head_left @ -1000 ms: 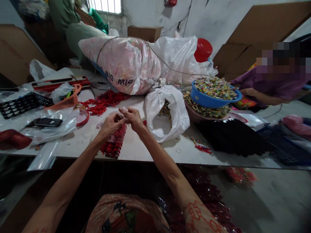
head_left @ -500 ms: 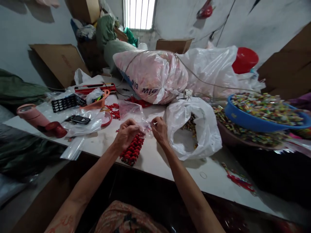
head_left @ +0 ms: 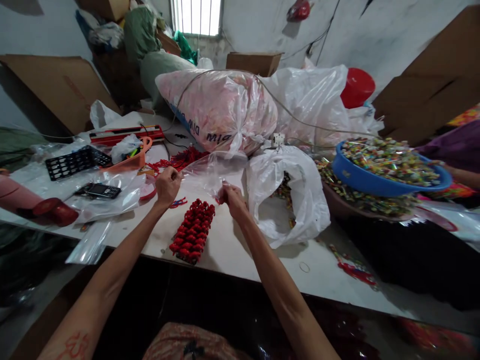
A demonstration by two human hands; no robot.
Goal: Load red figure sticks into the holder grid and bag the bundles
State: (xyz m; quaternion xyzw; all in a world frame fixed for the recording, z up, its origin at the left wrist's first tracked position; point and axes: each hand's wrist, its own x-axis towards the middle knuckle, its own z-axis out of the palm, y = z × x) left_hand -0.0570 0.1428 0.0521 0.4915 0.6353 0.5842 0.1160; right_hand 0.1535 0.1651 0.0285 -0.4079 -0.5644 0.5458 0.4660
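Note:
A clear plastic bag (head_left: 204, 172) stretches over the white table between my two hands. My right hand (head_left: 233, 201) is closed on the near right part of this bag. My left hand (head_left: 168, 186) is raised by the bag's left end with its fingers curled together; whatever they hold, if anything, is too small to make out. Just in front of both hands, a block of red knotted cord pieces (head_left: 193, 231) lies on the table, touched by neither hand. A few red and blue cords (head_left: 178, 202) lie beneath my left hand.
An open white plastic bag (head_left: 309, 225) with beaded pieces stands right of my right hand. Beyond it is a blue basin (head_left: 348, 175) heaped with colourful pieces. A phone (head_left: 100, 190), an orange basket (head_left: 129, 162) and a pink flask (head_left: 17, 192) lie left. Another person's arm shows far right.
My hands have moved apart, the left one leftward off the red block, which now shows fully. The clear bag is spread wider. The view has shifted to the right.

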